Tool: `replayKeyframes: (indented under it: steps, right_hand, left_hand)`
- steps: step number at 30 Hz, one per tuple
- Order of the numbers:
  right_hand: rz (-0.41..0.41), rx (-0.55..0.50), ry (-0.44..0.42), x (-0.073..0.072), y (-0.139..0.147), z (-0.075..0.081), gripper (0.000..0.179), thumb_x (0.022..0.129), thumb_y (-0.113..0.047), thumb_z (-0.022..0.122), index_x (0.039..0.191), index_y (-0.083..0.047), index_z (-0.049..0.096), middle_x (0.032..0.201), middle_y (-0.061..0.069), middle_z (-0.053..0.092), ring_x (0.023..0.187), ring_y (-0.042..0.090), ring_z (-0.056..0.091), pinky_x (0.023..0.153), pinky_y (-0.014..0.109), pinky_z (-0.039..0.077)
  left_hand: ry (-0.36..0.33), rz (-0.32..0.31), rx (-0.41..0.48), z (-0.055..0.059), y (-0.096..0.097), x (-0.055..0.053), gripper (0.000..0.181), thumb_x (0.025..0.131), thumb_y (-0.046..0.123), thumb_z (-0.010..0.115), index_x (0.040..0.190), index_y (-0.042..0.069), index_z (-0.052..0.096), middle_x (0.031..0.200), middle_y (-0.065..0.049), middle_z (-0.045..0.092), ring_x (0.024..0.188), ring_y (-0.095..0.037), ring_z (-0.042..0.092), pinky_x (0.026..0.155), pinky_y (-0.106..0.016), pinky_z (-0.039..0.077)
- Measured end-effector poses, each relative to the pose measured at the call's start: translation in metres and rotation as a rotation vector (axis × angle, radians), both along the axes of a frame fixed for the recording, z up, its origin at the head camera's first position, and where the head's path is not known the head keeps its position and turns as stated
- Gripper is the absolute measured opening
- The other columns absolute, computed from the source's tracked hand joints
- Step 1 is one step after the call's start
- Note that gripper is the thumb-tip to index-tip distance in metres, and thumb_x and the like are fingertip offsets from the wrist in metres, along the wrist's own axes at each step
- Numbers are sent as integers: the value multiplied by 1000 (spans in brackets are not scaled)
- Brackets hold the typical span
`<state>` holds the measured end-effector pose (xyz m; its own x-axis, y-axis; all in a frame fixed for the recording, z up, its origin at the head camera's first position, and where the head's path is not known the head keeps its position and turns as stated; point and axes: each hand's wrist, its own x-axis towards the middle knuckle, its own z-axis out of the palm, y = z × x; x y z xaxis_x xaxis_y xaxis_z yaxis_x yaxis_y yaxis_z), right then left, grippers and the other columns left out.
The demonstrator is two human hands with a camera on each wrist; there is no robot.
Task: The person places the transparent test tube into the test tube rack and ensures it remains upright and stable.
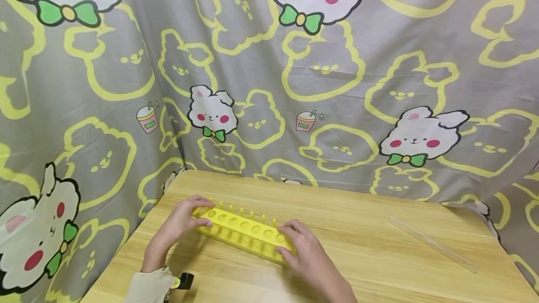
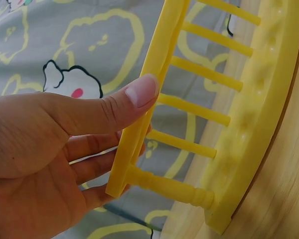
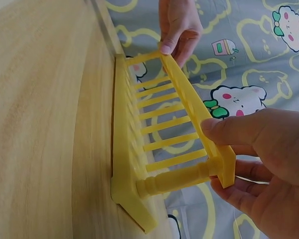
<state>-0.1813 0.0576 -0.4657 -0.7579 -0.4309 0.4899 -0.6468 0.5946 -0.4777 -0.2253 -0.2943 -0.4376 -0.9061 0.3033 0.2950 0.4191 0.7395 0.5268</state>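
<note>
A yellow plastic test tube rack (image 1: 245, 226) stands upright on the wooden table, or just above it; which, I cannot tell. Round holes run along its upper bar, and a row of thin pegs shows behind it. My left hand (image 1: 180, 222) holds the rack's left end, thumb (image 2: 142, 92) on the near face and fingers behind the upper bar. At the other end my right hand (image 1: 306, 251) grips the same bar between thumb and fingers, as the right wrist view shows. The fingertips behind the bar are partly hidden.
A clear, thin tube or rod (image 1: 433, 243) lies slantwise on the table (image 1: 370, 265), right of the rack. Behind and to the left hangs a grey curtain (image 1: 261, 69) with cartoon rabbits. A small black device (image 1: 185, 280) is by the left cuff.
</note>
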Motion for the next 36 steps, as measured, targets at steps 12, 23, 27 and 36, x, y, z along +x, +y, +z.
replayKeyframes:
  steps: [12, 23, 27, 36]
  right_hand:
    - [-14, 24, -31, 0, 4, 3, 41, 85, -13, 85, 122, -1, 71, 116, 3, 65, 106, 17, 64, 92, 32, 58]
    - [-20, 31, -54, 0, 7, 5, 42, 86, -12, 84, 123, -1, 70, 117, 3, 65, 107, 17, 64, 93, 33, 58]
    - [-23, 32, -55, -1, 9, 5, 41, 85, -12, 85, 123, -1, 71, 117, 4, 65, 106, 18, 65, 93, 33, 58]
    - [-30, 45, -64, -2, 13, 6, 39, 86, -12, 84, 121, -2, 71, 116, 4, 65, 105, 18, 64, 90, 33, 59]
  left_hand:
    - [-15, 23, 8, 0, 6, -1, 40, 76, 7, 89, 113, 2, 76, 112, -8, 70, 109, -38, 65, 96, -60, 53]
    - [-12, 12, 5, 0, 10, -2, 40, 75, 6, 89, 113, 1, 76, 110, -7, 70, 108, -36, 66, 95, -56, 54]
    - [-15, 11, 2, -1, 11, -2, 40, 76, 7, 89, 113, 2, 76, 111, -8, 70, 108, -36, 66, 95, -56, 54]
    - [-5, -3, -9, 0, 15, -1, 40, 76, 8, 89, 114, 2, 76, 110, -8, 70, 107, -36, 66, 94, -55, 55]
